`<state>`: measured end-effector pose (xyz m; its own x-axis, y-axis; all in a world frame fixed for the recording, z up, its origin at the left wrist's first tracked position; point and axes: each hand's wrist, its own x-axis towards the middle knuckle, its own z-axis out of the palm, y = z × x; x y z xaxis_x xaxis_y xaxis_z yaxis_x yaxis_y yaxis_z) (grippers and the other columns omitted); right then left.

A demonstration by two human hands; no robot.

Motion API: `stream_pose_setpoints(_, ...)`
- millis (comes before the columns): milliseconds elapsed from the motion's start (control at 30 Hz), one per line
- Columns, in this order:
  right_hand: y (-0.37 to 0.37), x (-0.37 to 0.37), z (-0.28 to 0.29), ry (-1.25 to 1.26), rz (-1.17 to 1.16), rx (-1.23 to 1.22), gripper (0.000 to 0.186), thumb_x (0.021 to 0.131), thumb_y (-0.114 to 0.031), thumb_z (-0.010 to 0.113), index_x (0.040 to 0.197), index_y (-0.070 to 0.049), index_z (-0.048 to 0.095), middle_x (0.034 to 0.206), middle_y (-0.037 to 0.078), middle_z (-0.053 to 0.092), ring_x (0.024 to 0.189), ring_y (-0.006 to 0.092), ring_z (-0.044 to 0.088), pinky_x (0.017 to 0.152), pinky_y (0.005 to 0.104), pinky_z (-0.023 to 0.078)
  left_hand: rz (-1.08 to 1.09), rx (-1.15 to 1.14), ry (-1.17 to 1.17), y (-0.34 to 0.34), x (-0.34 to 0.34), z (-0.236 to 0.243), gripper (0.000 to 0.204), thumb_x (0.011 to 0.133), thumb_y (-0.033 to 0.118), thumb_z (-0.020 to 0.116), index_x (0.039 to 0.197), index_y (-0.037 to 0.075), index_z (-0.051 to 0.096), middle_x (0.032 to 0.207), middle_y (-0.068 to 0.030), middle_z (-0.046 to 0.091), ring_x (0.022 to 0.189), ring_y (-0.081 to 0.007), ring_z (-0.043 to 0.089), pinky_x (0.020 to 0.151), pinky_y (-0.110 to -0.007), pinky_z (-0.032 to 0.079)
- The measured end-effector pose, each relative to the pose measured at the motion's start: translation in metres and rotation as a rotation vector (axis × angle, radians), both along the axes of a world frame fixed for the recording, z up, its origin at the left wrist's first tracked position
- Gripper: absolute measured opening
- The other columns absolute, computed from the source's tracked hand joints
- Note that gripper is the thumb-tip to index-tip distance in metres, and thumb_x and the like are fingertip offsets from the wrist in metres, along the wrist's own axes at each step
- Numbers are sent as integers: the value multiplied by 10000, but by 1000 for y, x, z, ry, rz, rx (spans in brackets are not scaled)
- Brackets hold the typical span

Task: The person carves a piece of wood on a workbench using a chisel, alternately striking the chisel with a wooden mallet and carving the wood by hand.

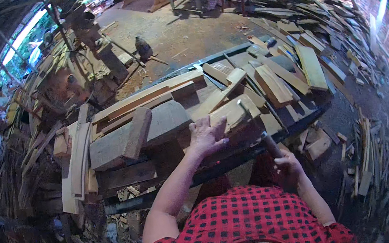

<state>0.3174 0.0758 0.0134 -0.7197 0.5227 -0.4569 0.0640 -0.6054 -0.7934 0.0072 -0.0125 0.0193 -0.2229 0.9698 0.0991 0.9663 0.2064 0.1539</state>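
"Bench [141, 200] first: what's on it?"

"Loose timber, nearly corner to corner. The bulkiest piece I see is a grey beam [166, 118], left of the middle."

"And the pale block [230, 117]?"

"Toward the near edge, right of the middle, its long axis mostly left to right, the right end angled slightly away from the person."

"Nearer hand?"

"The left hand [207, 137], palm down at the block's left end, fingers spread; I see no grip. The block lies to its right. From the right hand [287, 165] it's ahead and leftward, well apart."

"Is that one empty?"

"No, curled closed round a slim tool [272, 146] just off the near edge. Its working end I can't make out."
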Motion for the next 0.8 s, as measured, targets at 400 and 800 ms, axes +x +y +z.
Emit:
stream_pose_setpoints(400,-18,6,-19,-22,-129,75,422,659,-111,738,1059,-67,610,753,-21,567,616,73,545,505,227,454,5,337,-96,-4,2,-20,631,603,435,778,1183,263,601,1222,-167,488,1134,-305,452,892,-458,309)
stream_pose_setpoints(800,-20,0,-3,-152,-71,247,410,675,-98,743,1053,-24,601,787,-11,580,600,72,524,518,222,430,78,139,-29,2,10,-9,812,646,472,744,1331,157,442,1339,-153,401,1215,-321,374,952,-461,272)
